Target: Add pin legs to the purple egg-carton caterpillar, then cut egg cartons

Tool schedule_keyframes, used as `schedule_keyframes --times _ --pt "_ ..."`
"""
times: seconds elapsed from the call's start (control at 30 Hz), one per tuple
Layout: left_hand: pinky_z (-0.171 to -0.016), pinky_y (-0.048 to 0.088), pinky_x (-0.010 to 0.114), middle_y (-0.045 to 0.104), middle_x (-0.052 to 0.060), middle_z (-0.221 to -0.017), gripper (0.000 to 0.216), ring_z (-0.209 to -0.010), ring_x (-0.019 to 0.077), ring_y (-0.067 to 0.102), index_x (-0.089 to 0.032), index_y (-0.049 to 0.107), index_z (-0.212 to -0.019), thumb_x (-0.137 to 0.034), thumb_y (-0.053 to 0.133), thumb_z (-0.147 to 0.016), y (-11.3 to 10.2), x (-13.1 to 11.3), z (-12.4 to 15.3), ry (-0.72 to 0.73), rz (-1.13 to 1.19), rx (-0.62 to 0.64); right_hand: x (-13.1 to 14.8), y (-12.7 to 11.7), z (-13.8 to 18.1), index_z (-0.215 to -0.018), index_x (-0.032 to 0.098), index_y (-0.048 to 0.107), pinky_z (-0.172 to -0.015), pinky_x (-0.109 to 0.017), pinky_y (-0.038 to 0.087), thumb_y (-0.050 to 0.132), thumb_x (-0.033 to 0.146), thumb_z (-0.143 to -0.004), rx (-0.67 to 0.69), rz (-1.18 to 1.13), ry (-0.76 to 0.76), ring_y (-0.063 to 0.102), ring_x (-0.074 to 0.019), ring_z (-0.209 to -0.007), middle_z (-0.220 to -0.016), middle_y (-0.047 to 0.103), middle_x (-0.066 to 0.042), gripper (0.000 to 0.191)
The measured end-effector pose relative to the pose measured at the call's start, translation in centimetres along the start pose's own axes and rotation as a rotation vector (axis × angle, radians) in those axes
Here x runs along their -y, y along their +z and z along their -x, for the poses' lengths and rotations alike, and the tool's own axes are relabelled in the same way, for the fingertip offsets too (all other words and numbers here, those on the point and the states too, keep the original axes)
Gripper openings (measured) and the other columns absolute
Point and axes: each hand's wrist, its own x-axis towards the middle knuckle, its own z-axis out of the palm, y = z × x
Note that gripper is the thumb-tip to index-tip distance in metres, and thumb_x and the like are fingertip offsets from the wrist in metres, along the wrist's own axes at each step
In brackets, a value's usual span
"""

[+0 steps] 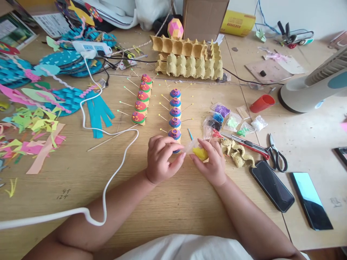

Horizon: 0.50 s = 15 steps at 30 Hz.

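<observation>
Between my hands is a small clear plastic bag (191, 145) with yellow modelling clay (201, 153) in it. The fingers of my left hand (163, 159) pinch the bag's loose end. My right hand (211, 160) grips the side with the clay, and a thin stick shows by its index finger. Just beyond my left hand stands a row of blue-and-purple egg-carton figures (175, 112) with yellow-tipped sticks; the nearest is partly hidden by that hand. Farther left is a similar red-and-green row (142, 96). A blue tool (190, 134) lies between the hands, farther off.
Right of my hands are clay bags (232, 121), a red box cutter (248, 145), scissors (274, 153), torn carton pieces (238, 151) and two phones (272, 186). A white cable (119, 175) crosses the left side, near paper scraps (35, 139). Egg cartons (193, 66) lie at the back.
</observation>
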Motion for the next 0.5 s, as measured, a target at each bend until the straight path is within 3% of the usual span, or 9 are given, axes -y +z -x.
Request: schedule_keyframes --times 0.5 --pt "-0.092 0.046 0.043 0.065 0.008 -0.101 0.014 -0.098 0.0241 0.061 -0.023 0.064 -0.095 -0.026 0.073 -0.086 0.1 0.01 0.22 0.006 -0.022 -0.016 0.46 0.16 0.36 -0.144 0.03 0.052 -0.082 -0.038 0.059 0.073 0.026 -0.09 -0.004 -0.039 -0.083 0.063 -0.023 -0.096 -0.107 0.067 -0.007 0.058"
